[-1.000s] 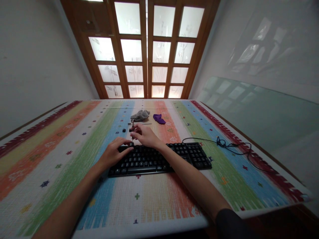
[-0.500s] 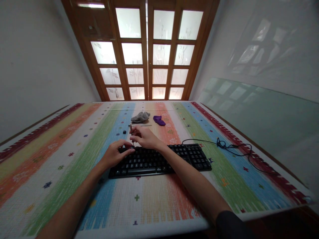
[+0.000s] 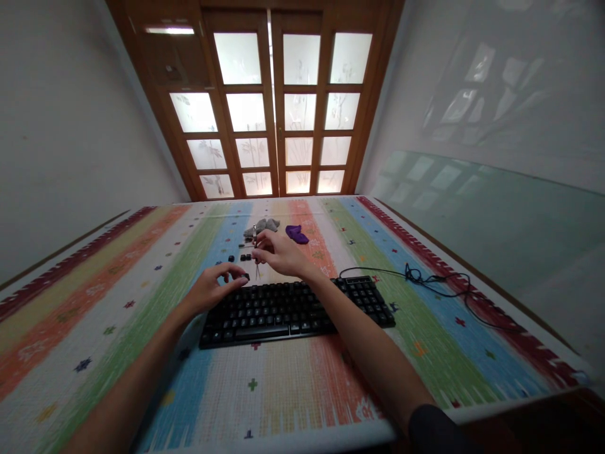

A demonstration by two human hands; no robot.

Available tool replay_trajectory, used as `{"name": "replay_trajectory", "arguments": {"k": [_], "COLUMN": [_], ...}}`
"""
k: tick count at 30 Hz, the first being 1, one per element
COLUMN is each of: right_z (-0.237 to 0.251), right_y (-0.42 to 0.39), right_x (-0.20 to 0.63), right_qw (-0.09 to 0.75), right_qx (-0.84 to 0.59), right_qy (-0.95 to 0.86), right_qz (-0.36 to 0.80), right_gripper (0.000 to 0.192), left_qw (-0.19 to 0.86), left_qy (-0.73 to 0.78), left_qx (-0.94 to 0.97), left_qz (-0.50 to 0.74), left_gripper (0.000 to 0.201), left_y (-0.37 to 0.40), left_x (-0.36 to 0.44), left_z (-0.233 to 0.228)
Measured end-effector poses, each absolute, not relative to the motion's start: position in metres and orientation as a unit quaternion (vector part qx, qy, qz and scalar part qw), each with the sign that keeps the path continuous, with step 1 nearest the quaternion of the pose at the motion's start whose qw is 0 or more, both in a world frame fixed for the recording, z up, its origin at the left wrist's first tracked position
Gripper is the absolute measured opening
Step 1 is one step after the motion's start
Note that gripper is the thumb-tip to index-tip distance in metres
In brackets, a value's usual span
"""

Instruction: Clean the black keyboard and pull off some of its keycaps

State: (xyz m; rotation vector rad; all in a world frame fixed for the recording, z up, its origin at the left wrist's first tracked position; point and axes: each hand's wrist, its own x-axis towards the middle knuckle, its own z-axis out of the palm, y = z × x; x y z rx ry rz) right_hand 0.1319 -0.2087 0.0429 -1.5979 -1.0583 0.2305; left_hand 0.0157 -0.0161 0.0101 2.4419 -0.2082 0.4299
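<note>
Lifted off the black keyboard (image 3: 293, 309) since a moment ago: right hand (image 3: 278, 252), fingers gripping a slim keycap puller (image 3: 255, 243); left hand (image 3: 212, 287) pinching a keycap (image 3: 246, 276) just below.

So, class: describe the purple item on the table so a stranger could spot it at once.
Start at the striped tablecloth, then look beyond the black keyboard towards the wooden door. There lies a small purple cloth, crumpled, right of a grey cloth; only its vivid colour separates them.

Home room: wooden frosted-glass doors (image 3: 265, 113), striped tablecloth (image 3: 118, 302) on table, plain walls.
</note>
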Motion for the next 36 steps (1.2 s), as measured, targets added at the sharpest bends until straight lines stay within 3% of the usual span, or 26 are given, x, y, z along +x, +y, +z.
{"name": "replay_trajectory", "arguments": {"k": [8,14,24,36], "right_z": [0.060,0.072,0.079,0.083], "right_y": [-0.227,-0.234,-0.240,-0.241], "right_x": [0.140,0.138,0.136,0.132], "right_qw": [0.640,0.659,0.663,0.654], "right_qx": [-0.619,-0.594,-0.588,-0.597], "right_qy": [-0.438,-0.449,-0.451,-0.448], "right_qz": [0.127,0.104,0.107,0.121], "right_gripper": [0.016,0.020,0.034,0.026], "left_qw": [0.125,0.036,0.027,0.000], "left_qy": [-0.214,-0.218,-0.177,-0.144], "left_qx": [0.955,0.955,0.966,0.980], "left_qz": [0.162,0.197,0.189,0.140], "left_gripper": [0.024,0.015,0.016,0.016], "left_y": [-0.002,0.004,0.015,0.017], "left_x": [0.076,0.115,0.136,0.139], "left_z": [-0.017,-0.032,-0.031,-0.024]}}
